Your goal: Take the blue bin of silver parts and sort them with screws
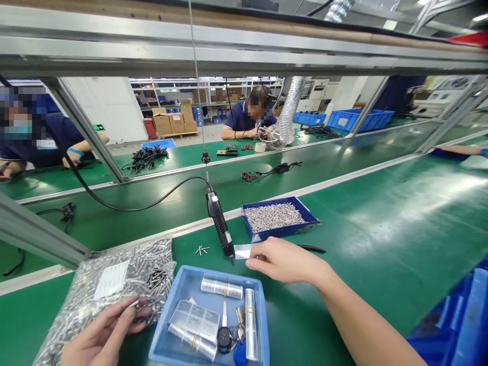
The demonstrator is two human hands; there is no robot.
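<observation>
Left hand (101,333) fingers pinch a screw over the bag (110,287) at 7 o'clock, right hand (282,260) fingers pinch a clear sleeve (243,251); loose grip likely drops the screw.

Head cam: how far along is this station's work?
Early, by the look of it. Done: nothing assembled shows. In hand: left hand pinches a small metal piece over the bag of screws; right hand holds a small clear bag beside the hanging screwdriver. Left: lock cylinders and keys sit bundled in the tray.
</observation>
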